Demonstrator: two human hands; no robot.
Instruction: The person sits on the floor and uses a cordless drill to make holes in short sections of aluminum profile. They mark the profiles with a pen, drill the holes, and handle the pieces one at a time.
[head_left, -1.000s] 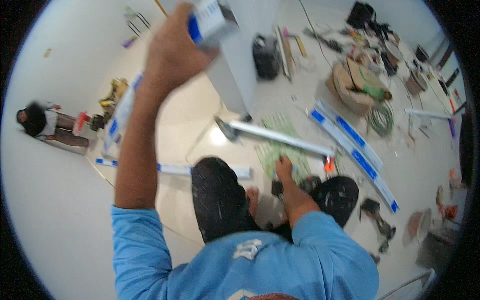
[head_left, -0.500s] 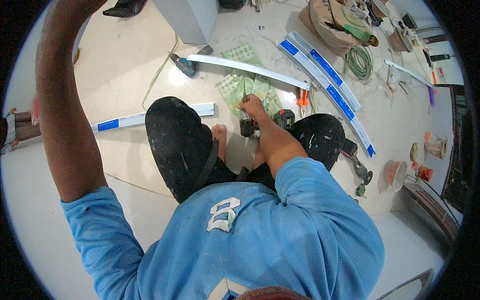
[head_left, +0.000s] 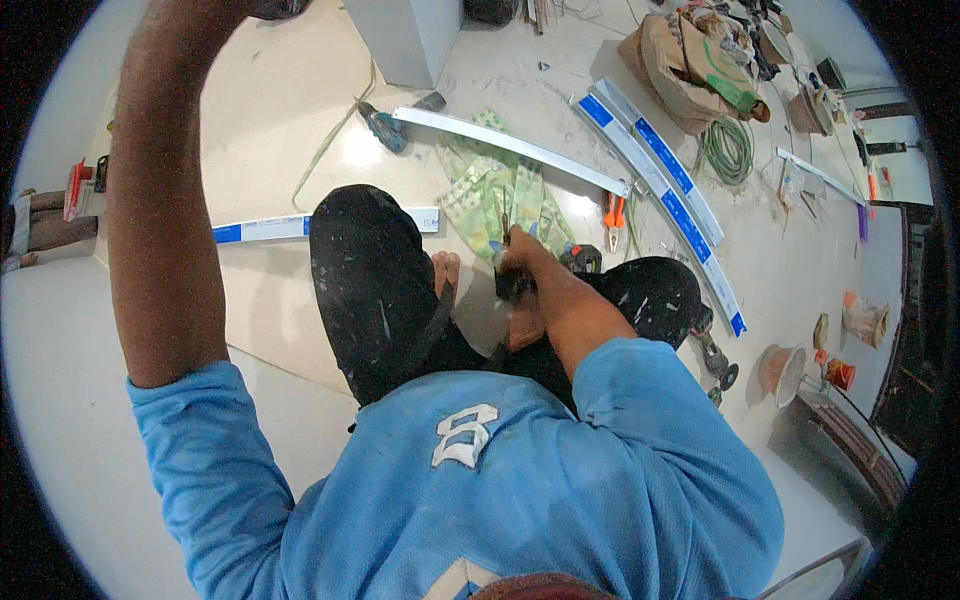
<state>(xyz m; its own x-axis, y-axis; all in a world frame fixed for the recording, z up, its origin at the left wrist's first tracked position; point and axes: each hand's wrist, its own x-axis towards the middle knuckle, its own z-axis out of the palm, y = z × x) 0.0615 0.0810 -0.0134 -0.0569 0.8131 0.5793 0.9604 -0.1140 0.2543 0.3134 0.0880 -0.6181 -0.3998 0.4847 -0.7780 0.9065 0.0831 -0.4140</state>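
My right hand (head_left: 518, 252), partly blurred, is closed around the front of a black cordless drill (head_left: 510, 288) between my knees. Its thin bit (head_left: 506, 208) points away from me, over a green patterned plastic sheet (head_left: 480, 190). The drill's battery (head_left: 582, 259) shows beside my right knee. Raised at the left, my left arm runs out past the top edge, so the hand there is out of sight. Beyond the drill, a thin silver metal channel (head_left: 510, 150) lies across the sheet. Orange-handled pliers (head_left: 614, 213) rest near its right end.
Long blue-labelled strips (head_left: 690, 225) lie at right, another strip (head_left: 270, 230) at left. A teal power tool (head_left: 383, 130) sits near a column (head_left: 405, 45). Farther right are a coiled hose (head_left: 725, 150), a brown sack (head_left: 665, 70), an angle grinder (head_left: 713, 358) and a bucket (head_left: 782, 372). Another person's legs (head_left: 55, 222) show far left.
My right hand has moved slightly toward me and is blurred over the drill. The raised left arm has shifted a little to the right. The whole view has moved slightly.
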